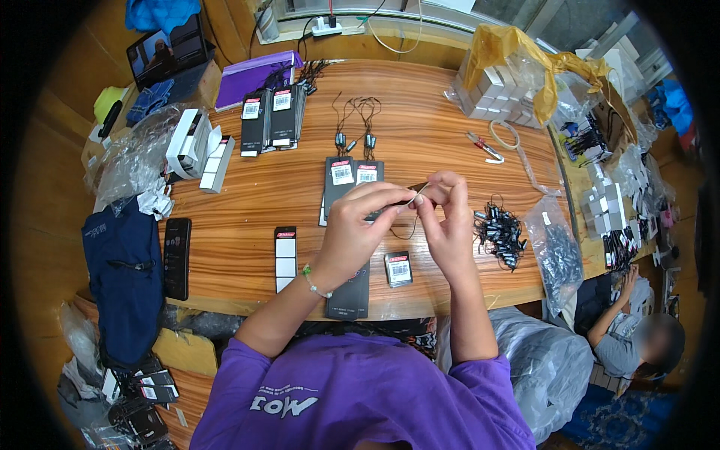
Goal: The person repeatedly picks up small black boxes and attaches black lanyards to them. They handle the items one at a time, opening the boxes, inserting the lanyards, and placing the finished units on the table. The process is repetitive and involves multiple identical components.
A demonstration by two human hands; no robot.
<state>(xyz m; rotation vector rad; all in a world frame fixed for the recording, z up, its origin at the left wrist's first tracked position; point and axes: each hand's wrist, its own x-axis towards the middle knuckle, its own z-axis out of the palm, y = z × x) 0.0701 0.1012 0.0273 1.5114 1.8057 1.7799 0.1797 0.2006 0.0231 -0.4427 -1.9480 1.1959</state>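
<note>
My left hand (356, 229) and my right hand (446, 221) meet above the table's middle, thumbs and fingers pinched together. Between the fingertips runs a thin dark cord (415, 225), part of it looping down; whatever else is pinched there is mostly covered. Under my left hand lie dark hang tags (347, 300). Just beyond are two piles of dark tags with white labels (342, 172) and looped strings (367, 112). A small stack of labelled cards (399, 268) sits between my forearms. Right of my right hand is a heap of black string fasteners (500, 232).
A sticker strip (286, 259) and a phone (177, 259) lie at left. Finished-looking tag bundles (283, 120), a purple folder (255, 77) and a white box (187, 142) stand farther back. Red-handled snips (486, 148), tape rings and bagged boxes (495, 90) occupy the right; another person (634, 337) sits there.
</note>
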